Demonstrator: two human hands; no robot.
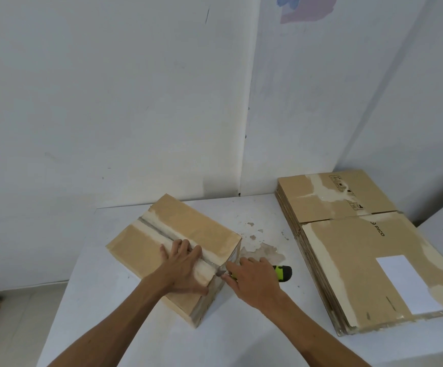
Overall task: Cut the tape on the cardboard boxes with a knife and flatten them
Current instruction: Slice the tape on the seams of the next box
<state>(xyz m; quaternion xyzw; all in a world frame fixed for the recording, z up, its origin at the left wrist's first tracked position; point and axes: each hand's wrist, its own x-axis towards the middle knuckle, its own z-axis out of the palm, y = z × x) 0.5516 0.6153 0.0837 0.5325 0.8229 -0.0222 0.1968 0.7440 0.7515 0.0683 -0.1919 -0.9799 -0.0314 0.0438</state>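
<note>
Pressing flat on the box [178, 242], the left hand [184, 266] lay with fingers spread and straight, palm down beside the taped seam [167, 235], holding nothing. Head view only. Box sat on the white bench [141, 340], near its middle, still closed. Right hand [254, 279] was wrapped round the knife [283, 272], green-black handle poking out behind, blade tip at the seam's near end on the box edge. Judged: box looked light, likely empty, so it would slide unless pinned; cardboard stiff but dents under weight; tape thin, cuts easily. Best hold seemed palm on top flap, clear of the blade line. Stack [368, 250] of flattened boxes lay well apart on the right of the bench.
</note>
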